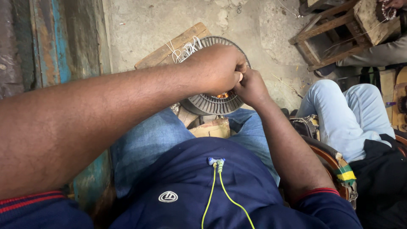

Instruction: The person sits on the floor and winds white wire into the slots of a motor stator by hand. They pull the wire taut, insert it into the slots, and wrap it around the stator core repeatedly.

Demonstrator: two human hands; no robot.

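A round grey metal motor stator with slotted laminations (214,103) sits on the person's lap, tilted, mostly hidden by hands; orange copper winding shows inside, white wires at its far edge.

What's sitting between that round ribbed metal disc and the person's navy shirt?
In the head view, a tan wooden block lies between the ribbed disc and the navy shirt, flanked by jeans-clad thighs.
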